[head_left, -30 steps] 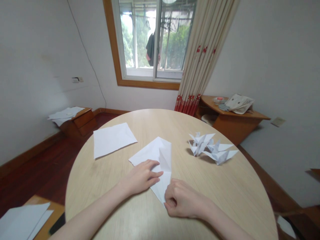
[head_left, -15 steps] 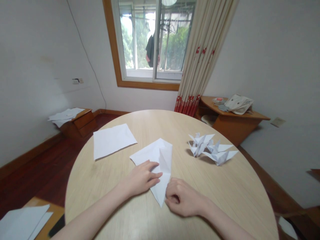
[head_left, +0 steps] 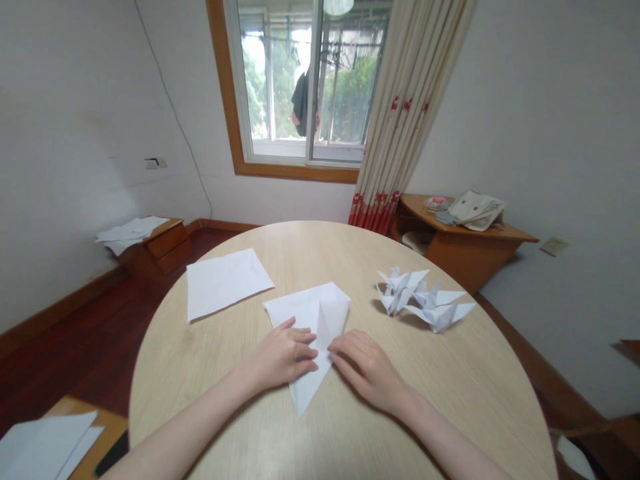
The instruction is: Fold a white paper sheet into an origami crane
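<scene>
A partly folded white paper (head_left: pixel 314 313) lies on the round wooden table (head_left: pixel 450 393), its point aimed toward me. My left hand (head_left: pixel 283 353) rests flat on the paper's left half, fingers stretched out. My right hand (head_left: pixel 365 370) lies flat beside it, fingertips pressing the paper's right edge near the middle crease. Neither hand grips anything.
A flat white sheet (head_left: pixel 225 280) lies at the table's left. Folded paper cranes (head_left: pixel 420 297) sit at the right. A low cabinet with papers (head_left: pixel 135 230) stands left, a corner desk with a bag (head_left: pixel 475 210) right. More sheets (head_left: pixel 45 443) at lower left.
The paper has turned clockwise, its point swinging left. My right hand opened from a fist and moved up onto the paper. My left hand shifted slightly down.
</scene>
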A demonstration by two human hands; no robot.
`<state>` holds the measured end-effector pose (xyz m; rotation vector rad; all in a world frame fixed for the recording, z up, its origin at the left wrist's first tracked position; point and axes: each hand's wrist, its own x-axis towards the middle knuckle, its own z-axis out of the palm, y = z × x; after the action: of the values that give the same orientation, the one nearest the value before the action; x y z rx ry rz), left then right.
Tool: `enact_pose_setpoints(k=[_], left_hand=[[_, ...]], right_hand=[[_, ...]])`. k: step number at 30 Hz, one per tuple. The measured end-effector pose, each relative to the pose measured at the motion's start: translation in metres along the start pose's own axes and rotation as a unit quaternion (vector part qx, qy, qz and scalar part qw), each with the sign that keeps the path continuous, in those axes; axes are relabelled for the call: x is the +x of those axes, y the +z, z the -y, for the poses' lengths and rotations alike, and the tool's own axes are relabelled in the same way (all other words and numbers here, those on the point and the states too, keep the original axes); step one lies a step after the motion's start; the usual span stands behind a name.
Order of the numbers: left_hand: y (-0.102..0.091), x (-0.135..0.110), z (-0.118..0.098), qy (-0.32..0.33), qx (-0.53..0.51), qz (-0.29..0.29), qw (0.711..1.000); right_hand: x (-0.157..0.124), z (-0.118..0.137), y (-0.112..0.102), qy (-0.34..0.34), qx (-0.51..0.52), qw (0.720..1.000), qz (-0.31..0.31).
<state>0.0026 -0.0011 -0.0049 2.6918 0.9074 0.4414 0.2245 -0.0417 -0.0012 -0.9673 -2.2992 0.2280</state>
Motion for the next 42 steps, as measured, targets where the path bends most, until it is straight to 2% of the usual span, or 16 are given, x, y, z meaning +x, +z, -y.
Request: enact_pose_setpoints(k=[9, 13, 17, 21, 24, 29, 36, 42], left_hand=[[-0.002, 0.002, -0.004, -0.043, -0.019, -0.04, 0.998], [-0.006, 0.002, -0.008, -0.04, -0.04, -0.039, 0.998], [-0.008, 0.001, -0.011, -0.038, -0.069, -0.025, 0.997], [-0.009, -0.001, -0.013, -0.028, -0.094, -0.013, 0.995], [-0.01, -0.002, -0.015, -0.021, -0.109, -0.009, 0.994], [-0.011, -0.002, -0.016, -0.007, -0.124, -0.004, 0.992], [-0.014, -0.003, -0.015, 0.004, -0.123, 0.01, 0.992], [-0.015, -0.005, -0.012, 0.015, -0.147, 0.025, 0.989]], right_hand=[[-0.001, -0.002, 0.001, -0.028, -0.035, 0.999, -0.028], [-0.001, -0.003, -0.001, -0.034, -0.101, 0.993, -0.04], [0.0, -0.004, -0.003, -0.069, -0.178, 0.98, -0.056], [0.0, -0.008, -0.001, -0.078, -0.193, 0.975, -0.071], [0.0, -0.012, 0.001, -0.069, -0.177, 0.977, -0.097], [0.001, -0.013, 0.0, -0.048, -0.13, 0.985, -0.107], [0.0, -0.014, -0.004, 0.008, -0.103, 0.993, -0.063], [-0.003, -0.023, -0.001, 0.067, -0.119, 0.989, -0.061]])
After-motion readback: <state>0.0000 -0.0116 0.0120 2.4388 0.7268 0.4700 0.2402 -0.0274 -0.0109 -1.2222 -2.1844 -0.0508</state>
